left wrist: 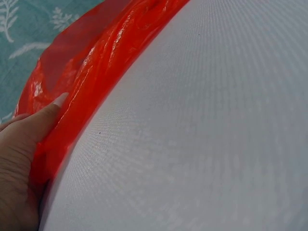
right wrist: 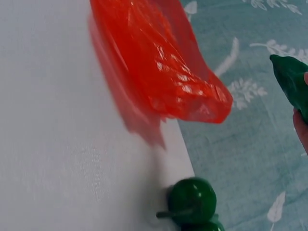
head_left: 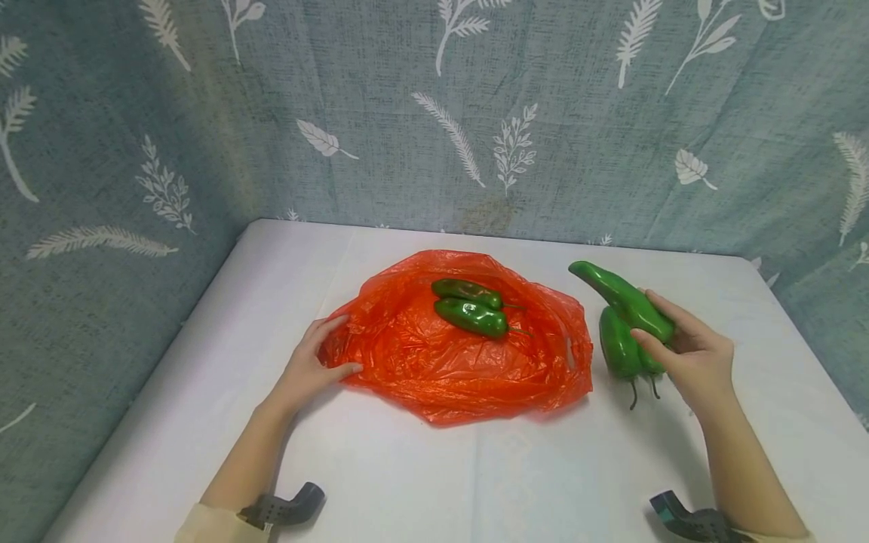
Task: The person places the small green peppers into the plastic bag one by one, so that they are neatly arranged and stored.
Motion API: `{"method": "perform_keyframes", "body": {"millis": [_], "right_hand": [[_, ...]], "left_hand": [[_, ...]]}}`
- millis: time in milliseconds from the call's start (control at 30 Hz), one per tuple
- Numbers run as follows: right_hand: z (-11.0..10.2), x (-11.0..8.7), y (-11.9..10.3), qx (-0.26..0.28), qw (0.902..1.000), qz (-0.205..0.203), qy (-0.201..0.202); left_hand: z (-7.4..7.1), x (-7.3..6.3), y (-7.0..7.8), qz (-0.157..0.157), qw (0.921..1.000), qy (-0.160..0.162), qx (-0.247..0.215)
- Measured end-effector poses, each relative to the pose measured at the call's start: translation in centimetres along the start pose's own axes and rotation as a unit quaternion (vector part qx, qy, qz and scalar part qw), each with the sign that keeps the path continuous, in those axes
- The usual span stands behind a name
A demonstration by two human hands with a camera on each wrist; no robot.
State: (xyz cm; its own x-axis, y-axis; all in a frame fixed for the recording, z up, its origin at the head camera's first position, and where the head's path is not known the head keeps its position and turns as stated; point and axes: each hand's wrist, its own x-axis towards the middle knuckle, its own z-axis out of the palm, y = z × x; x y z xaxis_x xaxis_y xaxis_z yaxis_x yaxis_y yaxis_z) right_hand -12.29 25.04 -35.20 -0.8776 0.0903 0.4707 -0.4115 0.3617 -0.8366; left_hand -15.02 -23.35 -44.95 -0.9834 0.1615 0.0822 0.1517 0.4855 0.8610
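R hand (head_left: 692,354) grips pepper (head_left: 621,294) twd R edge of table (head_left: 777,354): glossy, could slip; L hand (head_left: 312,362) touches bag (head_left: 434,377), can't tell if gripping.

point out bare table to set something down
Bare: white table in front of the red bag, between the forearms; also between left hand and patterned cloth. Crowded: right of the bag, around the right hand and green peppers.

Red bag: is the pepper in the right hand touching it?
Apart: the right wrist view shows patterned cloth between the held pepper and red bag.
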Motion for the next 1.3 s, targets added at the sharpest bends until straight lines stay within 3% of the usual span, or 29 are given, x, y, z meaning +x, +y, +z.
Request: {"method": "perform_keyframes", "body": {"millis": [200, 400, 467, 667, 933, 1067, 1300], "right_hand": [[1.3, 0.2, -0.1, -0.017, 0.999, -0.032, -0.027], [2.2, 0.3, 0.1, 0.073, 0.9921, -0.077, -0.066], [2.5, 0.3, 0.1, 0.08, 0.9906, -0.083, -0.073], [3.5, 0.4, 0.0, 0.079, 0.9887, -0.085, -0.095], [5.3, 0.7, -0.1, 0.071, 0.9837, -0.119, -0.114], [6.1, 0.8, -0.2, 0.06, 0.9833, -0.117, -0.126], [7.5, 0.8, -0.3, 0.076, 0.9837, -0.077, -0.143]], "left_hand": [[0.0, 0.0, -0.1, -0.001, 1.0, 0.002, -0.004], [0.0, 0.0, 0.1, 0.003, 1.0, 0.003, -0.006], [0.0, -0.1, 0.2, 0.003, 1.0, 0.003, -0.005], [-0.1, -0.1, 0.3, 0.003, 1.0, 0.001, -0.007], [-0.1, -0.1, 0.3, 0.0, 1.0, 0.003, -0.007], [-0.1, -0.1, 0.3, 0.0, 1.0, 0.003, -0.005], [0.0, 0.0, 0.1, 0.006, 1.0, 0.001, -0.002]]}}
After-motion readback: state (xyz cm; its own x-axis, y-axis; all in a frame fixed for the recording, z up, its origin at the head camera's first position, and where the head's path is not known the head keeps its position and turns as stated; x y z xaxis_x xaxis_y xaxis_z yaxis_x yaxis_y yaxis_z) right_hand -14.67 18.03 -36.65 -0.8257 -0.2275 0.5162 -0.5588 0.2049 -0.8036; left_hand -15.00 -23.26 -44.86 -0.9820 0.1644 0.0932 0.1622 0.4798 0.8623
